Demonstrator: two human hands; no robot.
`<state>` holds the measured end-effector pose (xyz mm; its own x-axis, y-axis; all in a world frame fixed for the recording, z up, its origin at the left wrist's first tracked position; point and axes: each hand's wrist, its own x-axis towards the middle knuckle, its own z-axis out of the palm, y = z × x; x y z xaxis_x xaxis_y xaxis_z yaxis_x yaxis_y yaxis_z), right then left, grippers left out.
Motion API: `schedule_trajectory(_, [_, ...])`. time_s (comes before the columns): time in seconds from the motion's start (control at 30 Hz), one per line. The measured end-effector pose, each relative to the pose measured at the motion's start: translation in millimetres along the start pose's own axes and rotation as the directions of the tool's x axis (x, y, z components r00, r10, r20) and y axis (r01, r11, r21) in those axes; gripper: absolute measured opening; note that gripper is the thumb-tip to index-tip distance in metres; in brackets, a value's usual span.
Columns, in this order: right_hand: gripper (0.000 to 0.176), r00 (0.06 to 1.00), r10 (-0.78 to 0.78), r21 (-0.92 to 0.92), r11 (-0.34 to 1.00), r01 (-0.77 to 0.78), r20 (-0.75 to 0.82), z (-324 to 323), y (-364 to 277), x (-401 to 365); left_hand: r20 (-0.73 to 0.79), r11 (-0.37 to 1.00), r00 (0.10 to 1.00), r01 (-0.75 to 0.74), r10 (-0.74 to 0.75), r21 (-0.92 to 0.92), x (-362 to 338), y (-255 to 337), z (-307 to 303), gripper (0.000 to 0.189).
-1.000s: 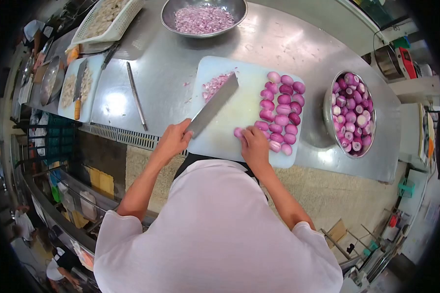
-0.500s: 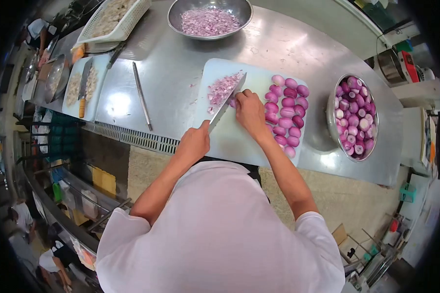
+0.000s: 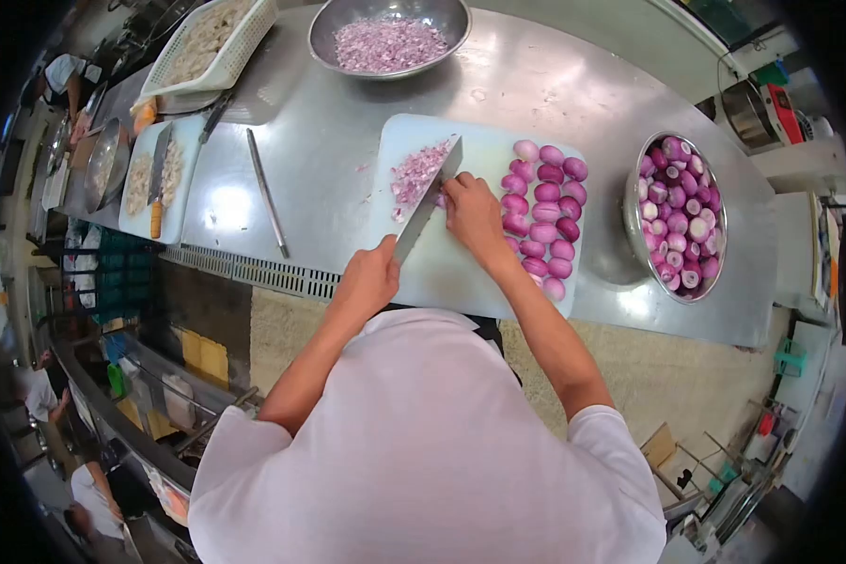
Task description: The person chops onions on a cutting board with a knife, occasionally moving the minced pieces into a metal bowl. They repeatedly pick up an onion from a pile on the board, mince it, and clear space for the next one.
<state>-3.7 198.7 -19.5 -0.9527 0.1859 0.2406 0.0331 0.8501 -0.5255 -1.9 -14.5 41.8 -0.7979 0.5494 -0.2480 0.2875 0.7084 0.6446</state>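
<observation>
My left hand is closed around the handle of a broad kitchen knife. The blade slants away from me across a white cutting board. Left of the blade lies a heap of chopped red onion. Against the blade's right side, my right hand has its fingers bent and pressed over a small piece of onion, mostly hidden beneath the fingertips. Several peeled red onion halves lie in rows along the board's right side.
A metal bowl of peeled onions stands right; another bowl at the back holds chopped onion. Left are a sharpening steel, a second board with a knife, and a white basket. Other people appear far left.
The view has shifted slightly, moving the table's contents a little to the left. The blade shows more of its flat face now. Both hands keep their holds.
</observation>
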Motion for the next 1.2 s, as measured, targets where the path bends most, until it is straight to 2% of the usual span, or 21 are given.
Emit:
schedule_trajectory(0.27, [0.014, 0.999, 0.002, 0.020, 1.000, -0.001, -0.035, 0.2, 3.5, -3.1, -0.006, 1.000, 1.000, -0.015, 0.015, -0.006, 5.0, 1.3, 7.2, 0.022])
schedule_trajectory(0.33, [0.014, 0.998, -0.013, 0.030, 0.999, 0.015, -0.060, 0.8, 3.0, -0.4, -0.066, 0.998, 0.997, -0.037, 0.034, -0.046, -2.3, -0.2, 7.7, 0.021])
schedule_trajectory(0.43, [0.013, 0.999, 0.005, 0.043, 0.999, -0.003, -0.042, 3.7, 2.1, -8.0, -0.018, 1.000, 1.000, -0.019, 0.019, 0.023, 12.8, -0.1, 15.6, 0.022])
schedule_trajectory(0.47, [0.013, 0.998, -0.006, 0.054, 0.998, 0.010, -0.068, 5.6, 3.2, -8.0, -0.001, 1.000, 1.000, -0.008, 0.008, -0.011, 10.6, -0.8, 11.0, 0.022])
schedule_trajectory(0.6, [0.012, 0.993, -0.004, 0.081, 0.997, 0.013, -0.119, 8.0, 6.6, -8.2, -0.058, 1.000, 0.998, -0.009, 0.008, -0.015, 5.1, 9.5, 5.0, 0.022])
schedule_trajectory(0.67, [0.012, 0.993, 0.005, 0.088, 0.996, 0.005, -0.116, 5.6, 2.6, -9.1, -0.028, 1.000, 0.999, -0.028, 0.028, 0.011, 11.1, -0.9, 21.6, 0.022])
schedule_trajectory(0.77, [0.012, 0.989, -0.006, 0.085, 0.996, 0.018, -0.145, 9.1, 9.9, -9.4, -0.002, 1.000, 1.000, -0.002, 0.002, -0.004, 7.8, 9.9, 3.0, 0.022])
schedule_trajectory(1.0, [0.012, 0.980, -0.011, 0.105, 0.994, 0.032, -0.197, 9.8, 8.6, -12.2, -0.024, 0.998, 0.998, -0.056, 0.056, 0.018, 12.4, 8.2, 12.5, 0.023])
schedule_trajectory(1.1, [0.013, 0.972, -0.007, 0.134, 0.990, 0.039, -0.237, 12.9, 9.7, -12.9, -0.040, 1.000, 0.999, -0.028, 0.028, 0.007, 6.9, 12.3, 5.8, 0.020])
schedule_trajectory(1.2, [0.013, 0.982, 0.004, 0.115, 0.993, 0.018, -0.190, 6.6, 5.5, -13.3, -0.042, 0.996, 0.996, -0.082, 0.083, 0.021, 15.9, 0.4, 20.4, 0.022])
